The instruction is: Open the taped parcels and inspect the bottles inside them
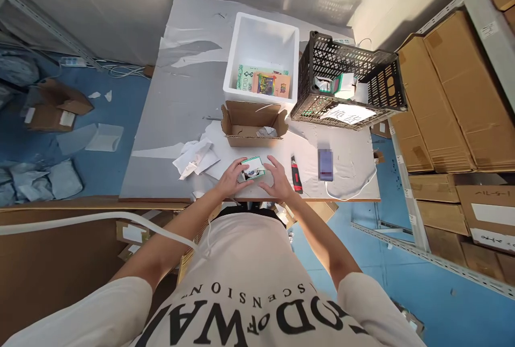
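Observation:
Near the table's front edge is a small white box [253, 167] with green edges, its top open. Something white and dark shows inside, too small to name. My left hand [232, 178] grips the box at its left end, fingers behind and thumb in front. At the opposite end, my right hand [278, 178] has its thumb and fingers spread apart, their tips close to the box; whether they touch it I cannot tell. Just behind stands an open cardboard box [253, 135] with a crumpled white piece [266, 132] in it.
A red and black utility knife [296, 175] and a phone [325, 164] on a cable lie to the right. Crumpled paper [195, 159] is at left. Behind stand a white foam box [263, 25] holding printed cards and a black crate [309, 103] with small boxes.

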Tool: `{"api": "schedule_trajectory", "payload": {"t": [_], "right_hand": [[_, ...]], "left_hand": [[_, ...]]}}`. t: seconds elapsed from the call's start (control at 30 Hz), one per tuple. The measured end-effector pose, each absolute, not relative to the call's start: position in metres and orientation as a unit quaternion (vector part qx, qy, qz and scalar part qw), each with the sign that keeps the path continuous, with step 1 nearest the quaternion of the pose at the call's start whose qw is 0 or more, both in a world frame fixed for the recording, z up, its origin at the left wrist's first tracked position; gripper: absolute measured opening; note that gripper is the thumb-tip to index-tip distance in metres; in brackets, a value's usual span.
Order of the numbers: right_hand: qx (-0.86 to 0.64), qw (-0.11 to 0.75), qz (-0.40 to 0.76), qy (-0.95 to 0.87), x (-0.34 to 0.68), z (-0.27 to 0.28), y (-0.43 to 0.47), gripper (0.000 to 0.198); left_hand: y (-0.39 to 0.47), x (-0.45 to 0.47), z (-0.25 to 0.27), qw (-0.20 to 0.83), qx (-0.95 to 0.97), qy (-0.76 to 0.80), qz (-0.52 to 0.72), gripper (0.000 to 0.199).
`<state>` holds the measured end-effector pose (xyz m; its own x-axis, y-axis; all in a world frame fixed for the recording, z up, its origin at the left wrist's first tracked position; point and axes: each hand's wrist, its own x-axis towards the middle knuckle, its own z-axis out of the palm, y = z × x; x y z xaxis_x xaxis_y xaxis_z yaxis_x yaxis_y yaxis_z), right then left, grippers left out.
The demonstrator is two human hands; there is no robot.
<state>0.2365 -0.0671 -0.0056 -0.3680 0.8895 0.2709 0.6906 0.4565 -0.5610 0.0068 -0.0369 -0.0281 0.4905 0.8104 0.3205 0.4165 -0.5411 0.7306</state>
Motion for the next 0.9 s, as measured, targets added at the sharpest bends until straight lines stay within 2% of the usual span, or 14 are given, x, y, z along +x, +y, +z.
{"api": "schedule_trajectory", "payload": {"t": [0.13, 0.33, 0.5, 0.6, 0.73, 0.9], "right_hand": [[-0.363, 0.206, 0.195, -0.888, 0.233, 0.001, -0.038, 0.067], [-0.324, 0.117, 0.105, -0.933, 0.221, 0.005, -0.028, 0.05], [-0.314, 0.085, 0.093, -0.941, 0.225, 0.004, -0.026, 0.047], [-0.318, 0.083, 0.078, -0.941, 0.222, 0.004, -0.024, 0.044], [-0.312, 0.109, 0.065, -0.942, 0.224, 0.02, -0.022, 0.042], [-0.451, 0.22, 0.023, -0.865, 0.293, 0.106, -0.021, 0.045]], "left_hand": [[-0.03, 0.004, -0.031, 0.291, 0.848, 0.35, 0.271, 0.052], [-0.027, 0.011, -0.022, 0.248, 0.861, 0.416, 0.154, 0.094], [-0.03, 0.009, -0.016, 0.347, 0.819, 0.404, 0.213, 0.109], [-0.033, 0.008, -0.015, 0.4, 0.775, 0.417, 0.256, 0.12], [-0.033, 0.01, -0.006, 0.403, 0.773, 0.416, 0.257, 0.121], [-0.035, 0.006, 0.007, 0.39, 0.765, 0.448, 0.247, 0.112]]}}
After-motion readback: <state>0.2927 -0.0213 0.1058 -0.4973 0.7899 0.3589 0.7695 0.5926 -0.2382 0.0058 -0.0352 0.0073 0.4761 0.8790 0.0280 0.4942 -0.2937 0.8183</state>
